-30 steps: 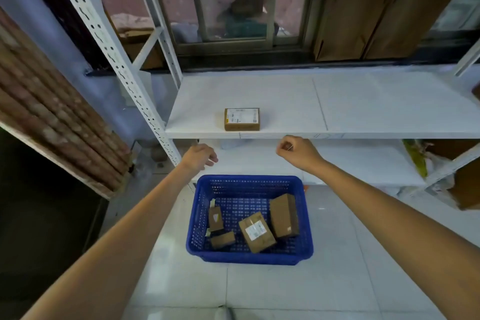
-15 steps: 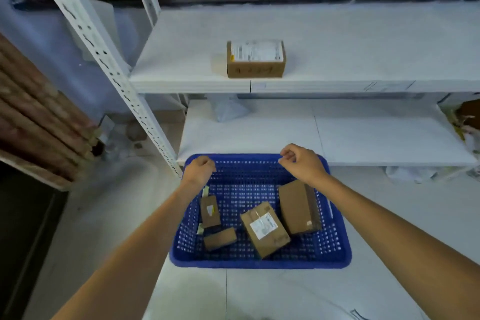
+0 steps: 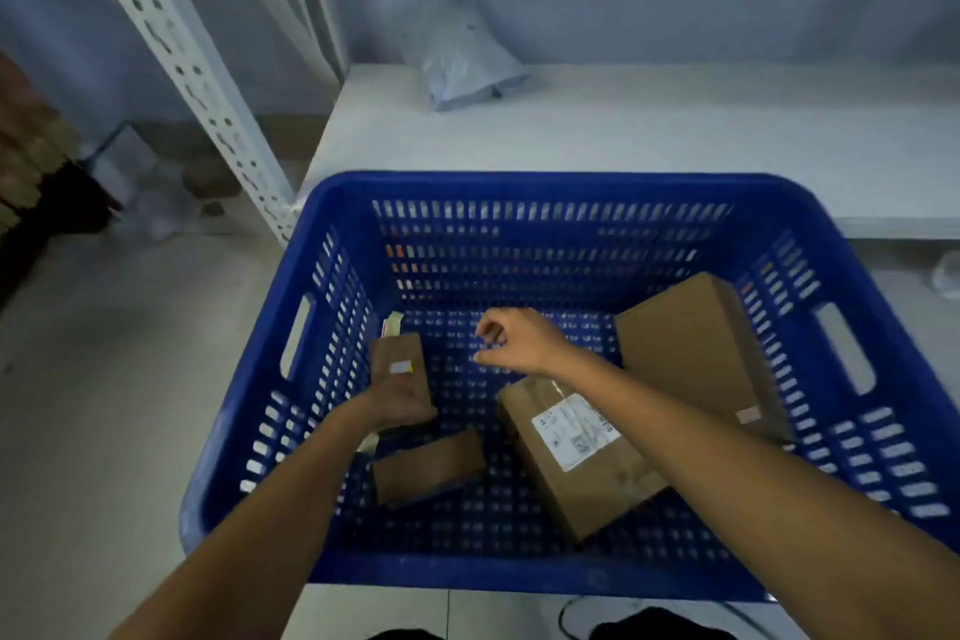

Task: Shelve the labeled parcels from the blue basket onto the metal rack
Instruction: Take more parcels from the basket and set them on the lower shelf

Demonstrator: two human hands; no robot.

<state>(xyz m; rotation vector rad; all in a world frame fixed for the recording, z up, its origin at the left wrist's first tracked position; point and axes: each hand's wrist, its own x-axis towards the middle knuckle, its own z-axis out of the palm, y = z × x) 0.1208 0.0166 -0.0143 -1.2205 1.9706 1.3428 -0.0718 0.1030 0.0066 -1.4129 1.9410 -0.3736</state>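
Head view looks straight down into the blue basket [image 3: 519, 572], which stands on the floor against the front edge of the metal rack [image 3: 176, 52]'s low shelf [image 3: 675, 135]. Four brown parcels lie inside it. The left hand [image 3: 400, 403] has its grip closed on the small parcel [image 3: 397, 353] near the basket's left wall, fingers under it as far as can be seen; a small sticker faces up. The right hand [image 3: 522, 340] hovers over the bare middle of the basket floor, its grip loose and holding nothing. Under its forearm lies the labeled parcel [image 3: 576, 447], white label upward. The large parcel [image 3: 691, 348] sits toward the right wall and far edge, and a flat parcel [image 3: 428, 465] lies near the front left corner.

By my reading the work is at an early stage: all four parcels seen here remain in the basket, so each must yet go up to the rack. The low shelf carries only a grey mailer bag [image 3: 467, 62] at its back edge. The next lift looks to be the small one.
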